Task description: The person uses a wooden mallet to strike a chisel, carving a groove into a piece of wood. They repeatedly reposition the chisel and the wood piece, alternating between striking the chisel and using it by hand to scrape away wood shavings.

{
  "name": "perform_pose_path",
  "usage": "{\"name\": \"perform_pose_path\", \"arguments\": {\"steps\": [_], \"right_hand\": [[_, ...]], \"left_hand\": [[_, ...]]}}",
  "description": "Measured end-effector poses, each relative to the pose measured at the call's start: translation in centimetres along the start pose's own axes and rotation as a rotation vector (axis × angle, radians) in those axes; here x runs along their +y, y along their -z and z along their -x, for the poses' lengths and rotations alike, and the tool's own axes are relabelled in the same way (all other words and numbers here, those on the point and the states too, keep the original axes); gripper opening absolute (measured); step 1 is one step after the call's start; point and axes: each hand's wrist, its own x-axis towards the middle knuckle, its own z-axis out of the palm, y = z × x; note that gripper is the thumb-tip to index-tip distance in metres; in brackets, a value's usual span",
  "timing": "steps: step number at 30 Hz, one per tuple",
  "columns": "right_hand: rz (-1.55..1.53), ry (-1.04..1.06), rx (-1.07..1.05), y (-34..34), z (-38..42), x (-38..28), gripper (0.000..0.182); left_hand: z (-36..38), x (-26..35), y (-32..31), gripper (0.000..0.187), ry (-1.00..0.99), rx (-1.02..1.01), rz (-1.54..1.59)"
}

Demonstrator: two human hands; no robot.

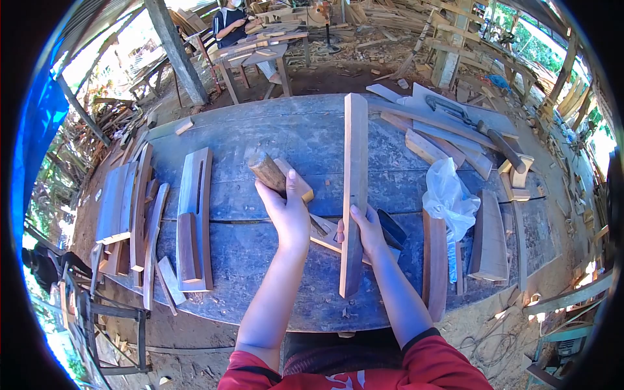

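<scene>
Nearest the camera: red shirt (448, 367), forearms reaching over the blue worktop (244, 260). Right grip (369, 233) pinches the long strip (354, 156) at its lower half, thumb on one side, fingertips showing on the other; strip held lengthwise, over the worktop's middle. Left grip (285, 211) is curled round the round piece (266, 170), thumb extended; a block (300, 185) sits just beside it. Left side: slotted board (201, 234) with a shorter piece (188, 250) on top. Right side: plastic bag (448, 195) beside a thick board (491, 237); clamp (447, 107) farther back. Beyond, a seated person (229, 26), another table (260, 52).
</scene>
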Motion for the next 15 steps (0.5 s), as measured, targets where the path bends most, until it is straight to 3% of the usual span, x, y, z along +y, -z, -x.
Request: {"name": "perform_pose_path", "arguments": {"steps": [15], "right_hand": [[-0.003, 0.015, 0.000, 0.05, -0.04, 0.05, 0.031]], "left_hand": [[-0.45, -0.24, 0.29, 0.032, 0.051, 0.024, 0.029]]}}
